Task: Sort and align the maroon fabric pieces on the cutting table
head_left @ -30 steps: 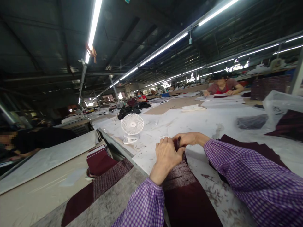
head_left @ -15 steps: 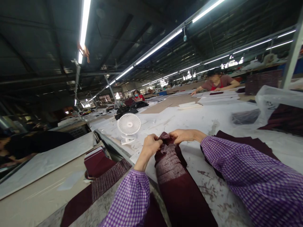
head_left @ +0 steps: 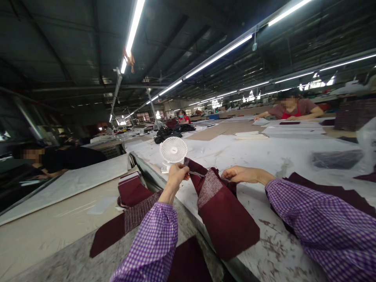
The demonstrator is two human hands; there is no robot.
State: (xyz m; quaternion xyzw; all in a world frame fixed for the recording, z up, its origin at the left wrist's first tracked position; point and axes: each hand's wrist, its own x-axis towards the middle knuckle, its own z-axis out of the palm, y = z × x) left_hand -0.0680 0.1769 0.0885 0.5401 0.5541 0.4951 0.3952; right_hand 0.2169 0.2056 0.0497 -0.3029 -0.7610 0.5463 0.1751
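A maroon fabric piece (head_left: pixel 227 221) with a grey, frayed-looking band lies over the edge of the white table, its plain end toward me. At its far end my left hand (head_left: pixel 178 175) is closed, pinching a folded-up flap of the maroon cloth. My right hand (head_left: pixel 243 174) grips the cloth's right side, with its fingertips partly hidden in the dark folds. The flap between the hands is raised and turned to the left. Both arms wear purple checked sleeves.
A small white fan (head_left: pixel 173 150) stands just beyond my left hand. Stacked maroon pieces (head_left: pixel 133 190) lie on the left table, and more maroon cloth (head_left: pixel 331 192) sits by my right sleeve. A gap runs between the tables. Co-workers lean over tables at left and right.
My hands have moved apart, the left one drawing a flap of cloth leftward. The fabric's near end now shows on the table edge. The view has turned slightly left.
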